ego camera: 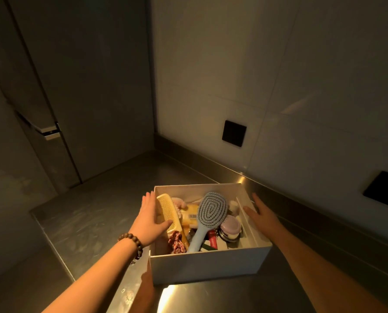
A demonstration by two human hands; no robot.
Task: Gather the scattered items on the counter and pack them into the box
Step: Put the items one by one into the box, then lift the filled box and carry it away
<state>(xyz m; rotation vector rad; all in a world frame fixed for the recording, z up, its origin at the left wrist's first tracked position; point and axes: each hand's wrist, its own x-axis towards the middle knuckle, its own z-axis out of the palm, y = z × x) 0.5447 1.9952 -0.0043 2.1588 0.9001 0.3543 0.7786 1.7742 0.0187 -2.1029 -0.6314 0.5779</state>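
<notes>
— Fingers on both sides look straight and relaxed: the left hand (pixel 149 219) lies flat against the left wall of the box (pixel 207 266), thumb touching the yellow comb (pixel 169 212), and the right hand (pixel 262 214) rests open along the right wall. Neither one grips anything, as far as I can tell.

— So is the packing done?

— Very nearly, I'd judge. The steel counter (pixel 93 213) shows no loose items in the part that is visible (the near right corner is out of view, so I can't vouch for that). What seems left is settling the contents or moving the box.

— What is inside?

— The comb leans on the left wall, its top poking above the rim. A blue hairbrush (pixel 207 214) lies across the middle, head toward the far side, handle toward the near wall. Right of it sits a round lilac compact (pixel 230 225) on something metallic. Near the front left there is a red patterned scrunchie (pixel 177 243), and behind the comb a pale pink fabric piece (pixel 179 203). A yellow packet with a barcode (pixel 191 216) lies beneath the brush head. A narrow divided strip runs down the right side; I can't tell whether it holds anything.

— And the box itself?

— Upright on the counter, near the back wall, lid absent.
</notes>
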